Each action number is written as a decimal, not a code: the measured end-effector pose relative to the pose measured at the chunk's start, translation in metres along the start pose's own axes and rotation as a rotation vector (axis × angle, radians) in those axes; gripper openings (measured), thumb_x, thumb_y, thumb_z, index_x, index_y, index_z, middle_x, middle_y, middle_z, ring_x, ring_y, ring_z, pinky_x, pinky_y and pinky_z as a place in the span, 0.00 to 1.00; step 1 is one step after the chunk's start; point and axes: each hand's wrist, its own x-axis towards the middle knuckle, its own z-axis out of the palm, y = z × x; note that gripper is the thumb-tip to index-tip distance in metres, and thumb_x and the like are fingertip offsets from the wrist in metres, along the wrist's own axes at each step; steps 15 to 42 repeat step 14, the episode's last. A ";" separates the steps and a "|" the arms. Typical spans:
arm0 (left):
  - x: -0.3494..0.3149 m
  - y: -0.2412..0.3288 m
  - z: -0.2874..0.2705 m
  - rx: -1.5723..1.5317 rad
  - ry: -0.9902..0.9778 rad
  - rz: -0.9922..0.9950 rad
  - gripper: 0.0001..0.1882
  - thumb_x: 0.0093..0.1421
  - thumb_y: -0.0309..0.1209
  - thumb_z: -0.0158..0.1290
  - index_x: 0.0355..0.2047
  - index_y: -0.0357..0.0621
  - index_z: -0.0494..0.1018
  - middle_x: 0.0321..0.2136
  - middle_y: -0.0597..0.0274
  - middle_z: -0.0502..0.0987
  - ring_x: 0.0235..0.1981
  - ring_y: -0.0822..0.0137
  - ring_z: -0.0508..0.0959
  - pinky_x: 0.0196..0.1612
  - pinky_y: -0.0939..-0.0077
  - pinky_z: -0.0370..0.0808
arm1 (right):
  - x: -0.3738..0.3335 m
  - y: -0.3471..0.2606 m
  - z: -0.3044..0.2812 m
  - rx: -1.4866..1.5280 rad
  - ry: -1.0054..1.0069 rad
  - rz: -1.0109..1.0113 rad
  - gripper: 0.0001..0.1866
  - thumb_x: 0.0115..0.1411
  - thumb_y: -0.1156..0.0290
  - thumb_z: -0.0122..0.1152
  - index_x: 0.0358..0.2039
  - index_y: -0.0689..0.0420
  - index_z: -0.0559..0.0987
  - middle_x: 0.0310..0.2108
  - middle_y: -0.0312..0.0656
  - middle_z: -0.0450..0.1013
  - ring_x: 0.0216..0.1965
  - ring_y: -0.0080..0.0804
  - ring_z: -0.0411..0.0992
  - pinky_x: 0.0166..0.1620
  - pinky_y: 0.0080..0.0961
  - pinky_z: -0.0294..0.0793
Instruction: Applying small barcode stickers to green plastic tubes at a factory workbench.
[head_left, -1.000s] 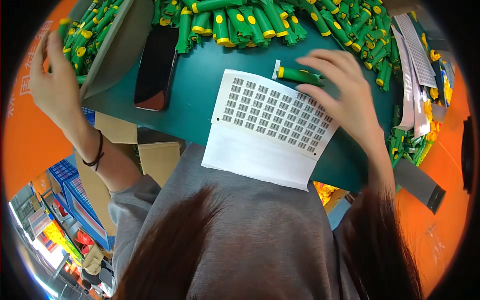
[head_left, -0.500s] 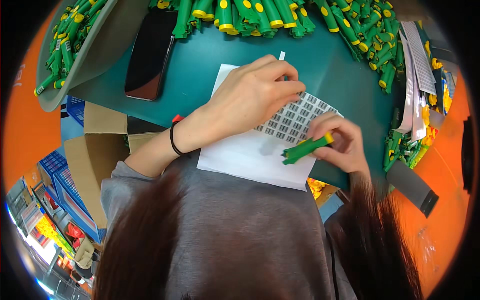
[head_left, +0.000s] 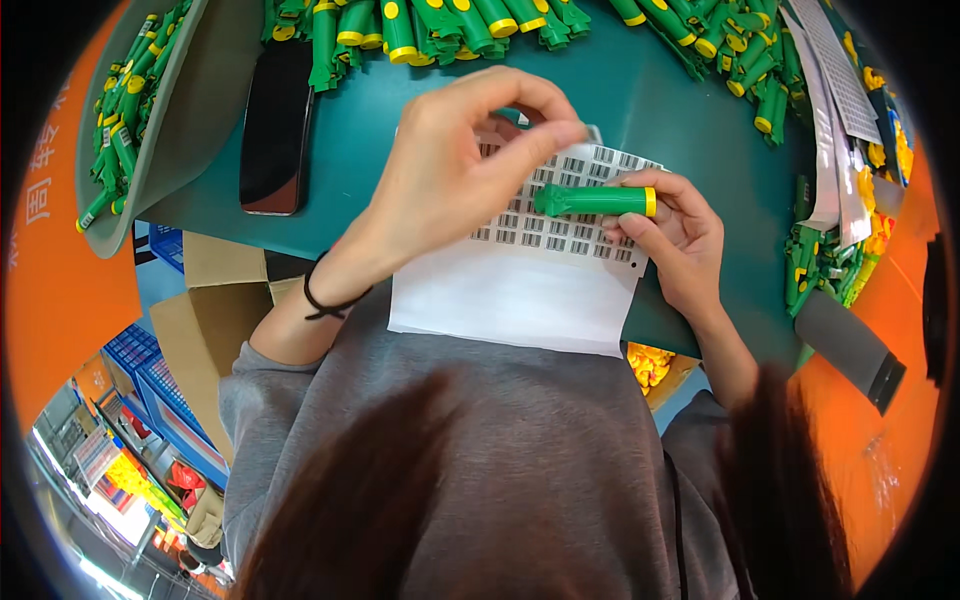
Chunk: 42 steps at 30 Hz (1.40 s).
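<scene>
A sheet of small barcode stickers [head_left: 570, 235] lies on the table before me, with its white lower part [head_left: 500, 305] reaching over the near edge. My right hand [head_left: 685, 235] grips a green plastic tube [head_left: 597, 201] with a yellow end, held level above the sheet. The tube's jagged end points left. Over the sheet's upper left, my left hand [head_left: 450, 160] has thumb and forefinger pinched together. A small pale sticker [head_left: 594, 134] shows at those fingertips, blurred by motion.
Green tubes [head_left: 440, 28] are heaped along the far side, with more in a grey bin [head_left: 190, 130] at left. A black phone [head_left: 275, 130] lies beside the bin. Further sticker sheets [head_left: 835, 80] sit at right. An open cardboard box [head_left: 200, 340] stands below left.
My right hand has raised the tube and turned it level, its jagged end now further left. My left hand has tilted up, its pinched fingertips shifting up and slightly left over the sheet.
</scene>
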 end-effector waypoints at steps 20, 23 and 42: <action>-0.013 0.025 0.025 0.052 -0.096 0.124 0.04 0.60 0.21 0.60 0.36 0.36 0.78 0.39 0.59 0.80 0.41 0.69 0.78 0.47 0.75 0.74 | -0.005 -0.006 0.010 -0.097 0.052 -0.204 0.20 0.61 0.87 0.61 0.54 0.70 0.73 0.54 0.51 0.72 0.53 0.36 0.75 0.56 0.32 0.80; -0.013 0.025 0.025 0.052 -0.096 0.124 0.04 0.60 0.21 0.60 0.36 0.36 0.78 0.39 0.59 0.80 0.41 0.69 0.78 0.47 0.75 0.74 | -0.005 -0.006 0.010 -0.097 0.052 -0.204 0.20 0.61 0.87 0.61 0.54 0.70 0.73 0.54 0.51 0.72 0.53 0.36 0.75 0.56 0.32 0.80; -0.013 0.025 0.025 0.052 -0.096 0.124 0.04 0.60 0.21 0.60 0.36 0.36 0.78 0.39 0.59 0.80 0.41 0.69 0.78 0.47 0.75 0.74 | -0.005 -0.006 0.010 -0.097 0.052 -0.204 0.20 0.61 0.87 0.61 0.54 0.70 0.73 0.54 0.51 0.72 0.53 0.36 0.75 0.56 0.32 0.80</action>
